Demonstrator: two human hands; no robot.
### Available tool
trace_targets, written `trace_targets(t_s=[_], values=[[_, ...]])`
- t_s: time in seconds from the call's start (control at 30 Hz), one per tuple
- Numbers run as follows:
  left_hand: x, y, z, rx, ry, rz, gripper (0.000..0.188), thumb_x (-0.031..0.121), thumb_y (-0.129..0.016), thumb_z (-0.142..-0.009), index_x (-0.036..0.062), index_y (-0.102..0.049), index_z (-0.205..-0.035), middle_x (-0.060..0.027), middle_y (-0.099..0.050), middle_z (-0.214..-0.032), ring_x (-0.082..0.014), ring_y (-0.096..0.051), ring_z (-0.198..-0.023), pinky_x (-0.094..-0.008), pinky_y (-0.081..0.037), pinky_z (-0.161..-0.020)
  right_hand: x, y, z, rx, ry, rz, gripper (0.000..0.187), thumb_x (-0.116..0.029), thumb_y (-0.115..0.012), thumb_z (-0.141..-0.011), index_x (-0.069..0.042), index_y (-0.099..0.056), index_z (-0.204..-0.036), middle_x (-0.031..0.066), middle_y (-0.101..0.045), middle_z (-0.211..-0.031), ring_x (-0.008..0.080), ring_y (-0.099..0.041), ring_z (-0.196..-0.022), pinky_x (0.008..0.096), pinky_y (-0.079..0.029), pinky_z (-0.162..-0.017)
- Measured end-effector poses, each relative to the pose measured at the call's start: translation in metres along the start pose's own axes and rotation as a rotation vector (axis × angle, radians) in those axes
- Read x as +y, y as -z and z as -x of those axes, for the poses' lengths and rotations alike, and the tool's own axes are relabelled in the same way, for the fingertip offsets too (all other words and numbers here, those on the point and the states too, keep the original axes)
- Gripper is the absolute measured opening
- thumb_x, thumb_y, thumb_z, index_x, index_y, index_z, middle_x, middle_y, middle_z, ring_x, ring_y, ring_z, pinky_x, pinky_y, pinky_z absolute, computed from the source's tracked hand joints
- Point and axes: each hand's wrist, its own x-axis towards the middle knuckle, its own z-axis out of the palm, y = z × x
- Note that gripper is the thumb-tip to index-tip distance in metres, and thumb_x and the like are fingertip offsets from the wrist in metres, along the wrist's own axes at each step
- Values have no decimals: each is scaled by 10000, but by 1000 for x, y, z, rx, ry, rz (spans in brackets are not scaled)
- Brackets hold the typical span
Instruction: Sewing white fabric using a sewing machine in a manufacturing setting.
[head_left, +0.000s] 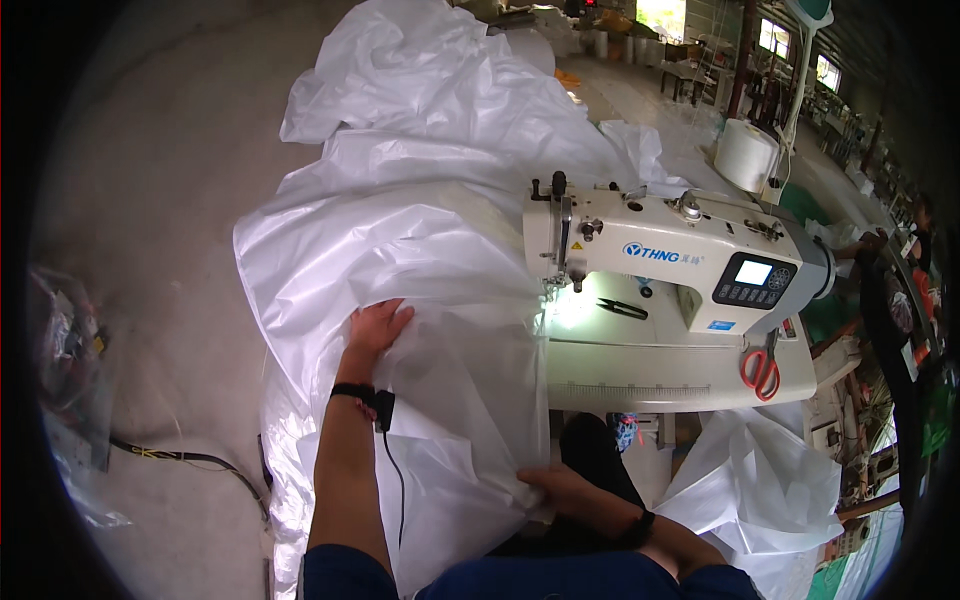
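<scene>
Sheeting (450, 425), white and thin, lies under the left hand (378, 326), which rests palm down, fingers slightly apart, forearm stretched forward; the right hand (558, 487), forearm angled inward, looks clamped on the sheet's right border. Beyond and right of that grip, a sewing machine (670, 245) stands on a pale table (630, 370) with red-handled scissors (762, 375). Grey floor (180, 220) spreads left of both hands. Folds blur the right fingertips; glare hides the needle area; the far room is indistinct.
</scene>
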Motion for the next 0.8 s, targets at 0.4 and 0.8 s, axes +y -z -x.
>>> trace_targets(t_s=[0.4,0.8], values=[[97,39,106,340,-474,-55,231,260,-616,-779,73,-646,-913,-121,-638,-895,-287,-611,-805,-392,-477,-726,-17,-9,17,20,421,339,317,-282,-471,-922,3,-573,-1017,49,-620,-881,141,-601,-740,272,-494,-615],[154,39,179,-25,-246,56,227,288,-579,-843,65,-563,-806,-137,-578,-598,-343,-598,-601,-422,-473,-551,-27,-11,35,475,854,911,299,-230,-519,-890,16,-513,-1059,97,-601,-879,157,-583,-674,304,-465,-570]])
